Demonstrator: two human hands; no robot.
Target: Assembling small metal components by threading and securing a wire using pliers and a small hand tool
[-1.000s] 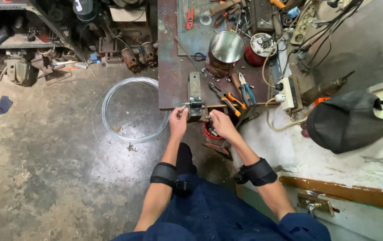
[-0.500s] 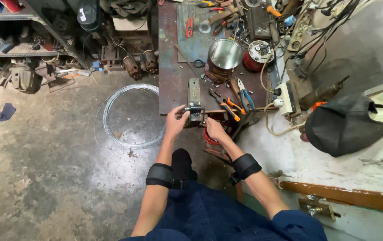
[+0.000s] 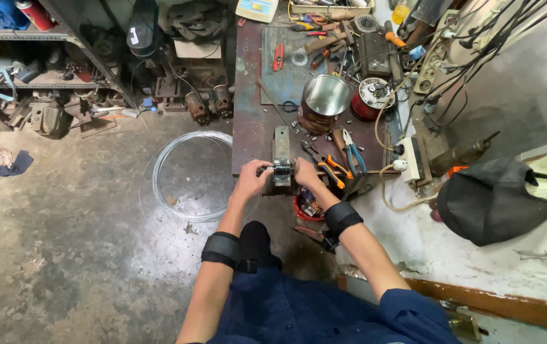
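Observation:
A small grey metal vise point(image 3: 281, 159) is fixed at the near edge of a dark workbench point(image 3: 251, 134). My left hand point(image 3: 251, 181) pinches something small at the vise's left side, near its handle. My right hand point(image 3: 304, 174) grips the vise's right side at the jaws. What sits between the jaws is too small to tell. Both forearms wear black bands.
A metal can point(image 3: 322, 102), red wire spool point(image 3: 372, 99), orange-handled pliers point(image 3: 324, 167) and blue-handled pliers point(image 3: 352, 153) lie on the bench. A coil of wire point(image 3: 187, 175) rests on the concrete floor at left. A black bag point(image 3: 493, 197) sits right; cluttered shelves stand at far left.
The camera has tipped slightly, so the bench sits lower in view. Both hands stay at the vise, with only small shifts of the fingers.

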